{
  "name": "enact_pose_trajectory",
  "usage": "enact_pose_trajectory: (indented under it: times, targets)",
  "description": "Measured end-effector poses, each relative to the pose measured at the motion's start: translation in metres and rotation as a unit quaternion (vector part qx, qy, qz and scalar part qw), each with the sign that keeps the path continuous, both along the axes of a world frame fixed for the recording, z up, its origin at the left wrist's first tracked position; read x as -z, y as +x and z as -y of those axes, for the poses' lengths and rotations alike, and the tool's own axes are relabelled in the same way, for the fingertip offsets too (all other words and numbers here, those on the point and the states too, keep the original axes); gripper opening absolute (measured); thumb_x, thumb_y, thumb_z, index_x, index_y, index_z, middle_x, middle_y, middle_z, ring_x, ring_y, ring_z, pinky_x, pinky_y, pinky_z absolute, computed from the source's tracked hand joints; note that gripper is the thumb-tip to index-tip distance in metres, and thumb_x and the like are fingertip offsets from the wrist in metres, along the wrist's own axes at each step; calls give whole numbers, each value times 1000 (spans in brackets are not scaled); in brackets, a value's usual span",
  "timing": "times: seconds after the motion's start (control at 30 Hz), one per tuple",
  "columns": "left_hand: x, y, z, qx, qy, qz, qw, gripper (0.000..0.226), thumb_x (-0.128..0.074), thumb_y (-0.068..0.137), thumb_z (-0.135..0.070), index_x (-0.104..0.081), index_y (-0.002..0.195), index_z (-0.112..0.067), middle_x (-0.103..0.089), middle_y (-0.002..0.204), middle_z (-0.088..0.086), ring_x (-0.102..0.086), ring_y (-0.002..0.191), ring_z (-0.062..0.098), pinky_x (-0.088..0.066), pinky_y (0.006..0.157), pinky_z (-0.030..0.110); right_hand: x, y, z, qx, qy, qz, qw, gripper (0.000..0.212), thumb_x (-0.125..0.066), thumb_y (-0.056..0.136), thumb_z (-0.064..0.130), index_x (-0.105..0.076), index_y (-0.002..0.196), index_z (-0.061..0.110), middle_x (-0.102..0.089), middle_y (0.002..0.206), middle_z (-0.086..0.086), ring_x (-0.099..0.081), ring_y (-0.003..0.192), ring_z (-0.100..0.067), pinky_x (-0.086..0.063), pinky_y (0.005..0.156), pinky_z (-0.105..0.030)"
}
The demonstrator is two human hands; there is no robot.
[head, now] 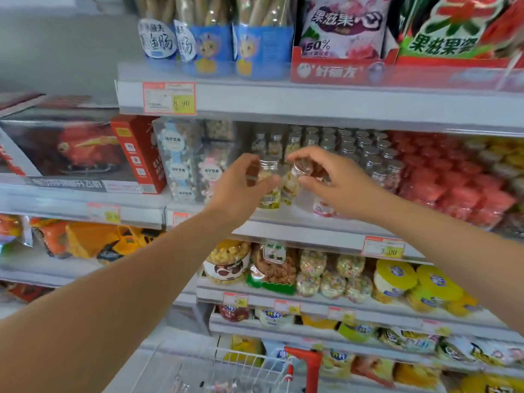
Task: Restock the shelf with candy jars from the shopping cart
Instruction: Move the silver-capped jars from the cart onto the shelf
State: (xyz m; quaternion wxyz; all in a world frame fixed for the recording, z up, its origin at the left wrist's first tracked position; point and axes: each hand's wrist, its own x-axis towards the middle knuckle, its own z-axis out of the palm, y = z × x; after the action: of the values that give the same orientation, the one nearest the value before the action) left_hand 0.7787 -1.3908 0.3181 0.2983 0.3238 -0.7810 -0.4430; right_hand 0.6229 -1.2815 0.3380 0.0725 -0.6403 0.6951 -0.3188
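Both hands are raised to the middle shelf (297, 226), each with a candy jar. The left hand (239, 190) grips an upright jar (270, 195). Its fingers (251, 160) curl round the far side and its thumb lies across the front, below the silver cap. The jar's base is at the shelf's front edge; I cannot tell whether it rests there or is just above it.

The right hand (336, 185) pinches a tilted jar (290, 187) near its cap, fingers above and thumb below, clamped on it. This jar leans with its cap toward the right and its base toward the upright jar. The two are just beside each other, perhaps touching.

Behind the hands stand rows of jars (357, 150) with silver caps, running back into the shelf. A pink-labelled jar (323, 209) shows under the right hand at the front edge. Red packets (453, 182) fill the shelf to the right, and clear boxes (184, 165) of sweets stand to the left.

The cart (255, 367), white wire with a red handle (310, 361), is at the bottom, below the arms. Its contents are blurred.
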Motion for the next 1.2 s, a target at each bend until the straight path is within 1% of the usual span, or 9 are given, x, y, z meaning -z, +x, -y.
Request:
enact_pose_trajectory:
  times: [0.13,0.23,0.33,0.5,0.7,0.8,0.9,1.0,1.2]
  targets:
    - [9,-26,22,-22,-34,18,999,44,-66,88,-35,-50,125,-17,-58,97,-3,-57,93,20,-50,85,38,-9,-20,20,12,29,-85,996,33,-56,96,20,-52,128,29,-53,118,6,-55,92,-13,-36,69,-21]
    - [22,-43,38,-28,-35,20,999,40,-69,87,-29,-52,121,-16,-60,95,1,-59,89,26,-53,83,45,-11,-34,34,24,65,-116,991,32,-56,96,21,-54,126,31,-47,119,1,-51,98,-16,-34,77,-26]
    - [34,-60,51,-22,-46,20,999,37,-69,87,-27,-52,118,-15,-59,93,-1,-56,83,21,-49,74,38,-11,-42,50,34,99,-146,984,33,-58,95,23,-56,125,37,-51,124,-2,-50,112,-21,-38,99,-38]
    - [43,-79,60,-18,-62,7,998,34,-71,85,-27,-58,115,-19,-53,81,-10,-51,77,15,-41,71,28,-8,-52,65,34,148,-143,978,33,-60,94,22,-57,123,37,-49,137,2,-54,115,-24,-43,100,-44]
    - [48,-86,58,-31,-40,12,999,51,-74,82,-28,-51,126,-18,-62,106,1,-60,97,23,-53,87,42,-5,-61,73,53,146,-111,982,37,-66,90,15,-60,125,26,-58,123,5,-55,107,-13,-42,83,-24]
    - [51,-82,57,-39,-36,43,998,54,-78,78,-23,-51,125,-19,-64,105,0,-61,97,22,-53,86,41,-5,-64,74,75,134,-111,982,37,-71,84,20,-63,120,27,-61,114,7,-58,102,-12,-47,84,-26]
    - [54,-81,57,-57,-50,59,995,41,-80,75,-20,-58,110,-19,-65,97,-1,-63,93,22,-55,84,41,-1,-64,76,111,125,-108,980,48,-82,72,37,-64,115,24,-62,104,8,-59,99,-14,-48,91,-33]
    - [53,-86,57,-70,-59,59,994,33,-82,73,-20,-59,97,-23,-68,93,-1,-65,90,23,-56,82,41,-1,-65,80,153,96,-168,969,43,-86,63,44,-69,99,27,-63,91,14,-59,98,-15,-37,100,-42]
    - [54,-104,62,-93,-94,60,989,31,-79,76,-21,-62,102,-20,-67,97,0,-63,94,23,-52,84,34,-3,-73,88,201,71,-244,946,36,-86,62,43,-70,91,29,-59,81,18,-53,102,-15,-21,81,-36]
